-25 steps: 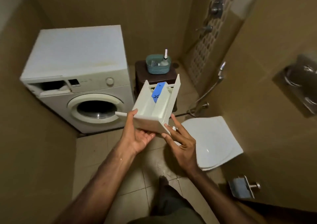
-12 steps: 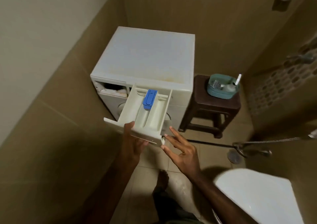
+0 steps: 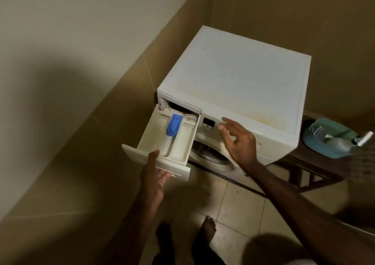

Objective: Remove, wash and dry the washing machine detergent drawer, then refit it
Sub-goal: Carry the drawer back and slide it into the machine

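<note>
The left hand (image 3: 152,176) grips the front panel of the white plastic detergent drawer (image 3: 162,141), its back end at the white washing machine (image 3: 233,94) slot. The right hand (image 3: 238,141) hovers released beside the drawer. No readable writing.

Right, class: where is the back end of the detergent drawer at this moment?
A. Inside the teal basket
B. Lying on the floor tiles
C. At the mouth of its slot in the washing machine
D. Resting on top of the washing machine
C: the left hand holds the detergent drawer by its front panel, its back end at the open slot of the washing machine.
</note>
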Tool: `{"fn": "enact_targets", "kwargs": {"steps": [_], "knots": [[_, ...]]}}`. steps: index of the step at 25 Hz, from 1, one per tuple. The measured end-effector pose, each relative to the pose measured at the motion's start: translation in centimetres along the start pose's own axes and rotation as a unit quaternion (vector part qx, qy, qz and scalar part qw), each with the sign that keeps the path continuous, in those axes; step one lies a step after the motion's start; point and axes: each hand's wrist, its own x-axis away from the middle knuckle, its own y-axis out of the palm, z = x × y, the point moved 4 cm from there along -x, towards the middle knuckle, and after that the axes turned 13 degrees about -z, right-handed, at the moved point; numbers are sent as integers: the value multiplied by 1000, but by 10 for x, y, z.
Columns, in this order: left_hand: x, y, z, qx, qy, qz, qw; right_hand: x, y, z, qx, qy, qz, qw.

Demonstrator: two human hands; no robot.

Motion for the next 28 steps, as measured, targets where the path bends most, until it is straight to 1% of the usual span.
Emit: {"fn": "enact_targets", "kwargs": {"steps": [3, 6, 8, 11, 13, 16, 19, 24, 28], "knots": [[-34, -17, 6, 6, -3, 14, 1000, -65, 13, 3, 42, 50, 21, 998], [-59, -28, 7, -1, -7, 6, 1000, -112, 28, 20, 99, 125, -7, 987], [-74, -34, 6, 1, -3, -1, 1000, -133, 42, 39, 130, 143, -35, 981], [-88, -37, 7, 6, -2, -12, 1000, -155, 62, 63, 183, 114, -64, 974], [-95, -36, 8, 7, -2, -22, 1000, -164, 73, 75, 242, 111, -77, 961], [-104, -37, 7, -7, -5, -33, 999, -165, 82, 83, 293, 107, -66, 948], [-115, -42, 4, -31, -4, -34, 999, -163, 82, 87, 300, 91, -54, 948], [-127, -54, -4, -24, -17, -12, 1000, -161, 82, 85, 291, 78, -31, 953], [-134, -57, -1, -23, -13, -18, 999, -163, 83, 85, 298, 60, -24, 952]]}}
